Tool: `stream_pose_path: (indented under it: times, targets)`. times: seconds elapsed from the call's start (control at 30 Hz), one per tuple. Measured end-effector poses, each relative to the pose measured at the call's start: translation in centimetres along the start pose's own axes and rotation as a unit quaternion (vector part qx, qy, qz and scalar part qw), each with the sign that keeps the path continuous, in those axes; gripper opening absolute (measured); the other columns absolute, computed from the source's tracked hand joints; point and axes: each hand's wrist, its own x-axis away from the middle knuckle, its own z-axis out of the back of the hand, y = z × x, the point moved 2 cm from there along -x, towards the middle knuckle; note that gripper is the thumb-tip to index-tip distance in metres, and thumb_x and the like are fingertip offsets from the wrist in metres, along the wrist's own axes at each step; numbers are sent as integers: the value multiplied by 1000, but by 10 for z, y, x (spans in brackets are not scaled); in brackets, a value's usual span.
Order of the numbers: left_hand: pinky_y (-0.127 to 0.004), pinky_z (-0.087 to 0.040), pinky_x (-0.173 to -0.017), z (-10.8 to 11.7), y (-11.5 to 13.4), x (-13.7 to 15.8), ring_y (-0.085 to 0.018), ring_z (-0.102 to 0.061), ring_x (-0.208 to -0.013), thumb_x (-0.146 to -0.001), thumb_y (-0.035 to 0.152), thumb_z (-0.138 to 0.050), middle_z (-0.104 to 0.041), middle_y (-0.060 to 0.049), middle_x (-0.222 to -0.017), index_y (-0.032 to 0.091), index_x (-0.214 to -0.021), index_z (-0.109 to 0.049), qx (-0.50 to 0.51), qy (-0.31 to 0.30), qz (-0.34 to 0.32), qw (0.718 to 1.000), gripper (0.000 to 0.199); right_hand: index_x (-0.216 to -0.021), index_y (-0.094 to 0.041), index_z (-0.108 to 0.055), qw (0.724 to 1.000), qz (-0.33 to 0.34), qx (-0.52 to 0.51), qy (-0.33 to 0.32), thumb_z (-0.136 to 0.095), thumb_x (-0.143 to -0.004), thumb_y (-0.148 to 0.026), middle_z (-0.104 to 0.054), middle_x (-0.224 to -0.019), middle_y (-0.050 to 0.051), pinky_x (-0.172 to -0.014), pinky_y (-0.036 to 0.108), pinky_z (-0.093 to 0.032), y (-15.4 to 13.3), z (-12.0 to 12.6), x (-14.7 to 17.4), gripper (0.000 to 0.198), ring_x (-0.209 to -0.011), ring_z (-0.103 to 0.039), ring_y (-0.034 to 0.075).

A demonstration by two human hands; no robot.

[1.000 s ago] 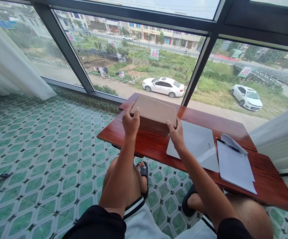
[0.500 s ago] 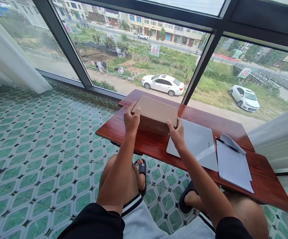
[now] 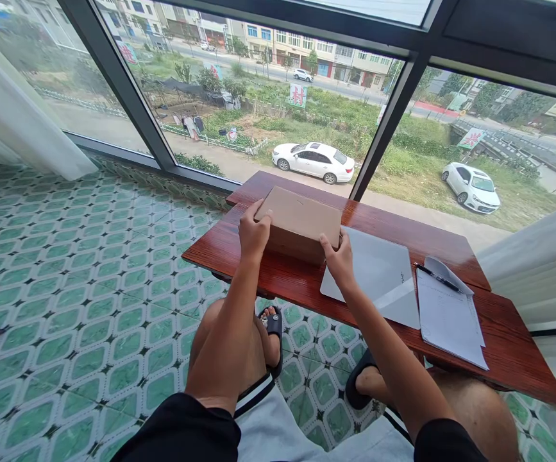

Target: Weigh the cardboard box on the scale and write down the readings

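A closed brown cardboard box (image 3: pixel 301 215) is held at its two ends over the left part of the wooden table (image 3: pixel 210 247). My left hand (image 3: pixel 254 230) grips its left end, thumb on the near top edge and fingers round the side. At the right end, my right hand (image 3: pixel 338 249) has its thumb against the near face while the fingers wrap the corner, partly hidden. Whether the box's underside touches the table I cannot tell. Just right of the box lies a closed silver laptop (image 3: pixel 374 273), close to my right hand.
Written paper sheets (image 3: pixel 451 321) with a dark pen (image 3: pixel 438 278) on top lie right of the laptop. Large windows stand behind the table, with white curtains (image 3: pixel 32 109) at both sides. My knees are close to the table's near edge, above a green tiled floor (image 3: pixel 90 289).
The box has tipped or lowered very slightly, with both hands still gripping its ends. Outside, a white car on the far road has moved to the right.
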Motion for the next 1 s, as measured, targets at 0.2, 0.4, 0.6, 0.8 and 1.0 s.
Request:
stream_pose_path:
  times: [0.2, 0.4, 0.6, 0.8, 1.0]
  targets:
    - [-43, -40, -114, 3, 0, -2, -31, -56, -126, -79, 34, -59, -65, -10, -132, 19, -122, -68, -41, -2, -14, 999, 47, -135, -15, -48, 1000, 12, 13, -9, -64, -85, -52, -57, -136, 13, -106, 41, -46, -1, -1, 0, 64, -123, -57, 25]
    - [-54, -40, -110, 7, 0, -2, -37, -57, -124, -80, 29, -54, -66, -14, -129, 19, -122, -66, -128, -23, -4, 992, 45, -135, -15, -48, 999, 18, 8, -29, -67, -84, -51, -57, -137, 13, -107, 41, -46, 0, -4, -1, 65, -124, -57, 25]
    - [-60, -39, -108, 6, -7, -7, -41, -59, -119, -78, 26, -54, -70, -17, -118, 19, -118, -65, -153, -33, 7, 988, 41, -138, -16, -45, 998, 28, -3, -51, -69, -83, -51, -56, -139, 13, -107, 41, -47, -1, -5, -1, 70, -126, -57, 24]
    - [-57, -39, -110, 6, -11, -9, -39, -60, -116, -76, 25, -58, -72, -15, -110, 21, -110, -67, -128, -21, 0, 992, 36, -138, -16, -46, 998, 37, -7, -58, -69, -83, -52, -57, -139, 13, -107, 41, -48, 0, -6, -2, 69, -125, -57, 25]
    - [-57, -37, -111, 5, -3, -4, -40, -56, -123, -79, 23, -54, -67, -19, -125, 16, -125, -63, -164, -35, -2, 986, 47, -140, -15, -44, 997, 42, 12, -62, -67, -84, -54, -54, -141, 14, -108, 41, -47, 0, -4, -2, 72, -128, -55, 25]
